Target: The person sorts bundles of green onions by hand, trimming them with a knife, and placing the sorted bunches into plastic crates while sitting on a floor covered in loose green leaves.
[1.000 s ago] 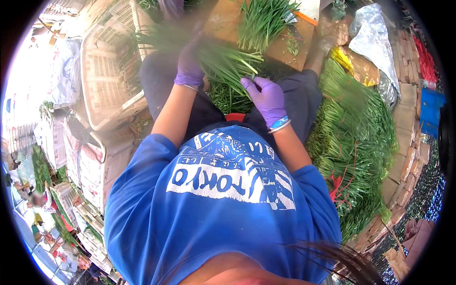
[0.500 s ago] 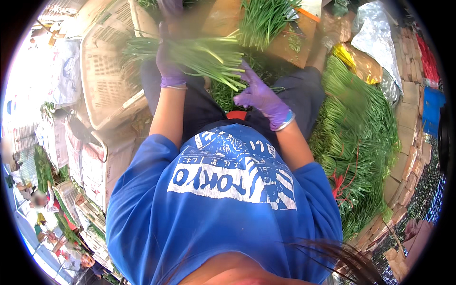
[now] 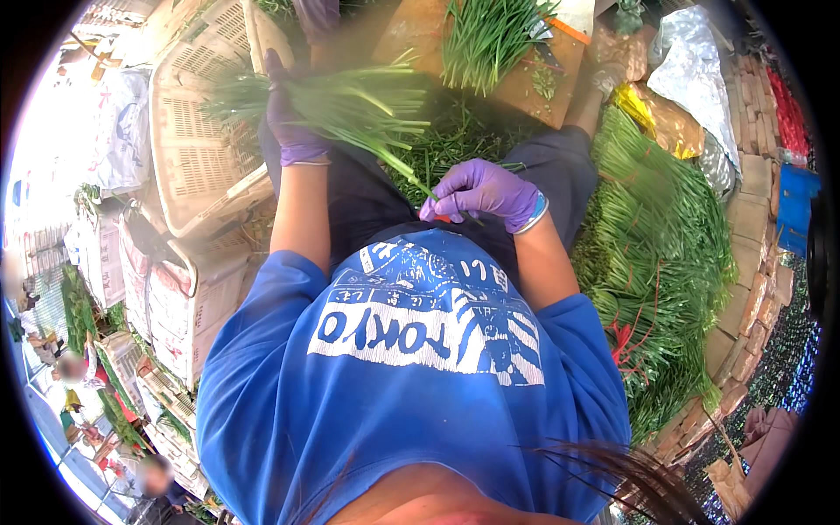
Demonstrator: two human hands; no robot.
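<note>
A loose bunch of green chives (image 3: 367, 96) is gripped in my left hand (image 3: 296, 122), which wears a purple glove. Its pale cut ends point right and its leaves trail left, blurred. My right hand (image 3: 490, 194), gloved too, is closed above my lap, its fingertips pinching the end of one stalk (image 3: 404, 168) that slants down from the bunch. Another heap of chives (image 3: 494, 44) lies on the wooden board (image 3: 547, 101) in front of me. Loose green trimmings (image 3: 464, 136) lie between my legs.
A large pale plastic basket (image 3: 162, 131) stands on my left, with wrapped white bundles (image 3: 157, 271) nearer me. To my right spreads a big pile of chives (image 3: 656, 280) with red ties (image 3: 623, 346). Clear plastic sheeting (image 3: 687, 52) and a brick edging (image 3: 744, 254) lie beyond it.
The bunch has shifted left with my left hand. My right hand has come down toward my lap, its spread fingers now pinched on one stalk drawn out of the bunch.
</note>
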